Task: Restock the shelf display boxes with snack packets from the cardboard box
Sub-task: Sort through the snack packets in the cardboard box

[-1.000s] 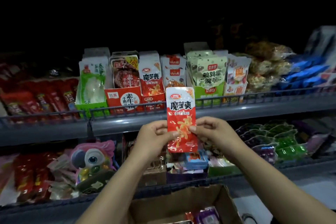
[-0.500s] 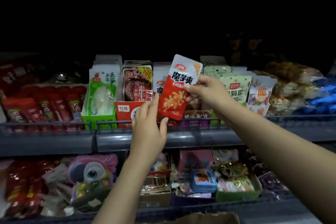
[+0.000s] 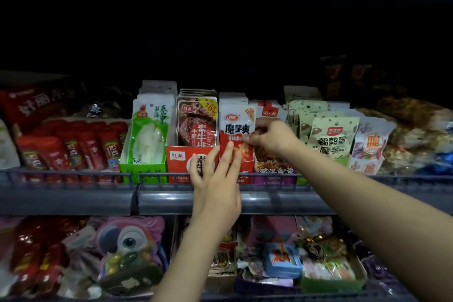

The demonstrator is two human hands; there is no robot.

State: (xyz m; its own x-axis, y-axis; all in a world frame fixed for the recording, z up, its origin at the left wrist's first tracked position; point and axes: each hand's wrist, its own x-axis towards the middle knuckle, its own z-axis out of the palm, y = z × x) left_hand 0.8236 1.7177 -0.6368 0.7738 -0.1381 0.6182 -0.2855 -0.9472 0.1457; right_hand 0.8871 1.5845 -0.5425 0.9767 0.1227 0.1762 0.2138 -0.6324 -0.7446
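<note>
Half a second ago you held the red-and-white snack packet tilted in the air above the shelf rail; now it stands upright in its display box, at the front of the matching packets behind it. That means this packet is all but placed, and what remains is to let go and reach for the next one; the cardboard box is out of view.

Your right hand pinches the packet's right edge, thumb and fingers curled onto it about halfway up. Your left hand is flat, fingers straight and spread, with the fingertips resting on the packet's lower front, as if pressing it back into the row.

Just left of your left hand sits the red display box of brown meat-style packets, and beyond it the green box with the white-and-green packets. Just right of your right hand are the pale green packets, standing close together. Below both wrists runs the grey shelf rail, and under it the lower shelf, where a pink owl-faced toy pack lies to the left of your left forearm.
</note>
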